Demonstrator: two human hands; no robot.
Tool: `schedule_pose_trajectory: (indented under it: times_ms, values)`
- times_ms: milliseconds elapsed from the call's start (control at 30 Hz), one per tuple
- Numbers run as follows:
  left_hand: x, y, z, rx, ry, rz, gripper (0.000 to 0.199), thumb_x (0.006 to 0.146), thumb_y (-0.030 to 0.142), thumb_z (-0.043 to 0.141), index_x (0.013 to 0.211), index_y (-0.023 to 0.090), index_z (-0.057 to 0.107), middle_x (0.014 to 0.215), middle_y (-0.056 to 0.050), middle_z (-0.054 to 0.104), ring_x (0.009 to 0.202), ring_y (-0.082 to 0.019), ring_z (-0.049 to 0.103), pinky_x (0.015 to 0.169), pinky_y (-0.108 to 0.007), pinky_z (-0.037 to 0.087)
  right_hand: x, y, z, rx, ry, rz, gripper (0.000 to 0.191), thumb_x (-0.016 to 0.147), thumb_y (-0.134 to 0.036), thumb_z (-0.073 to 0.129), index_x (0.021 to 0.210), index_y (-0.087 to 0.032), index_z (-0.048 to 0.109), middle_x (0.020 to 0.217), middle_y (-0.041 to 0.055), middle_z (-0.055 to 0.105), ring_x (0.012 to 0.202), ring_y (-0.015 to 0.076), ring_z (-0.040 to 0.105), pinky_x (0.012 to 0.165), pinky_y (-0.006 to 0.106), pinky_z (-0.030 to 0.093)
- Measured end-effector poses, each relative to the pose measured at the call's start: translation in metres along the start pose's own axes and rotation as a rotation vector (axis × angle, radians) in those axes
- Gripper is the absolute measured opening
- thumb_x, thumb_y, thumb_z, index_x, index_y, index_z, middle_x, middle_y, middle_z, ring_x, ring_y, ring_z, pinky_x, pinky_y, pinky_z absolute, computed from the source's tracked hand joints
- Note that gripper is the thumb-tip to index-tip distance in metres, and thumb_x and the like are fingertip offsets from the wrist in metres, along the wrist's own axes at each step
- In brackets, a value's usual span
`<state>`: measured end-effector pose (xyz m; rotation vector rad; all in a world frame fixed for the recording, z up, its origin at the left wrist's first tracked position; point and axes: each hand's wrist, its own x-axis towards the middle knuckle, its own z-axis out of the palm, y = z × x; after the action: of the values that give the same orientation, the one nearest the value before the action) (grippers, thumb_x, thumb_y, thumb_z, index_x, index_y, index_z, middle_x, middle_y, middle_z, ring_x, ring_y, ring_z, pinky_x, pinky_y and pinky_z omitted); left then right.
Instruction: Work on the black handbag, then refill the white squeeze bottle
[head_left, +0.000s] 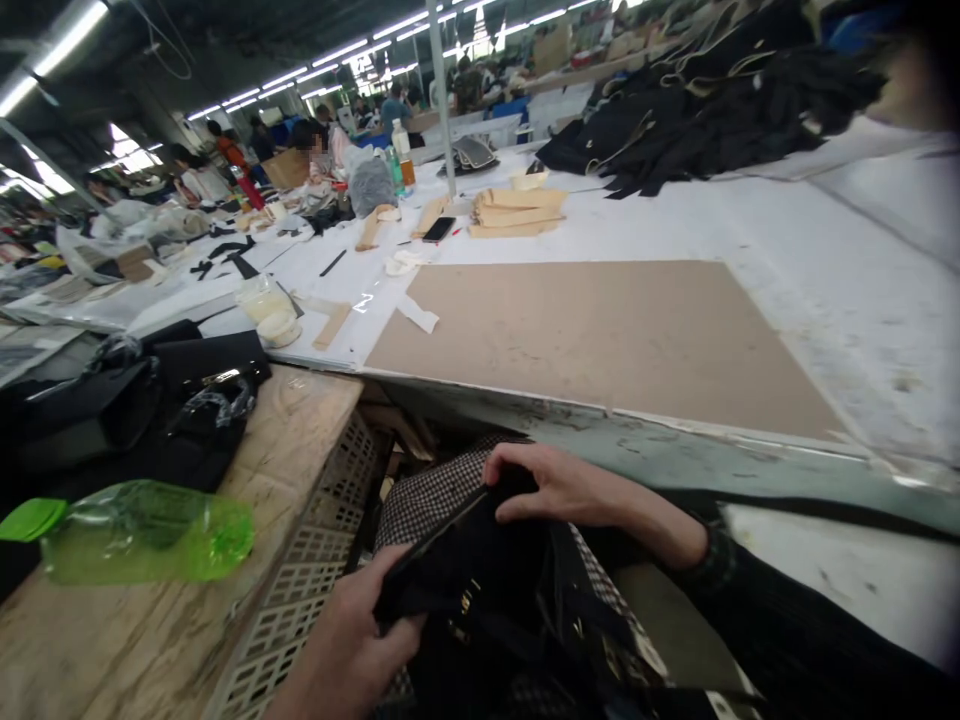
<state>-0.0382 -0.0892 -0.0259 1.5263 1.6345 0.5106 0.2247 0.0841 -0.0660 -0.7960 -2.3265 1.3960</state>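
A black fabric bag (480,570) with gold-coloured metal fittings lies over my lap, on checked cloth (427,510). My left hand (364,620) grips its near left edge, thumb on top and fingers partly hidden by the fabric. At the bag's far upper edge, my right hand (540,485) is curled round the rim, thumb and forefinger pinching it. The bag's mouth is spread between the two hands. Its lower part runs out of view at the bottom, with straps and more gold fittings showing on the right.
A brown board (600,340) lies on the white table ahead. On the wooden bench at left are a green plastic bottle (150,535) and black bags (150,400). A plastic crate (300,580) stands below. Black fabric pieces (712,120) are heaped far right; people work behind.
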Motion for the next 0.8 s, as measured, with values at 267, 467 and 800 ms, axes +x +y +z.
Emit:
schedule_pose_trajectory:
  times_ms: [267, 467, 800]
  values:
    - [-0.005, -0.014, -0.006, -0.067, 0.063, -0.069, 0.035, 0.089, 0.024, 0.062, 0.123, 0.022, 0.067, 0.101, -0.001, 0.076, 0.097, -0.021, 0.070, 0.083, -0.025, 0.051, 0.028, 0.001, 0.017, -0.075, -0.034, 0.020, 0.017, 0.084, -0.026, 0.076, 0.075, -0.020, 0.064, 0.084, -0.0004, 0.067, 0.077, 0.0176, 0.060, 0.073, 0.028, 0.043]
    - [-0.003, -0.030, -0.004, -0.126, 0.059, -0.120, 0.039, 0.089, 0.019, 0.060, 0.128, 0.020, 0.062, 0.100, -0.001, 0.075, 0.094, -0.020, 0.069, 0.084, -0.026, 0.051, 0.003, -0.012, -0.002, 0.090, -0.120, -0.168, 0.025, 0.090, -0.035, 0.076, 0.072, -0.020, 0.064, 0.139, 0.0052, 0.060, 0.133, 0.0261, 0.051, 0.112, 0.039, 0.037]
    - [-0.008, -0.021, -0.003, -0.079, 0.037, -0.046, 0.043, 0.086, 0.014, 0.062, 0.128, 0.024, 0.064, 0.105, 0.002, 0.074, 0.095, -0.017, 0.068, 0.085, -0.023, 0.050, 0.002, -0.044, 0.015, -0.010, -0.241, -0.225, 0.022, 0.090, -0.032, 0.078, 0.100, -0.022, 0.061, 0.118, 0.0045, 0.070, 0.100, 0.0198, 0.066, 0.087, 0.030, 0.049]
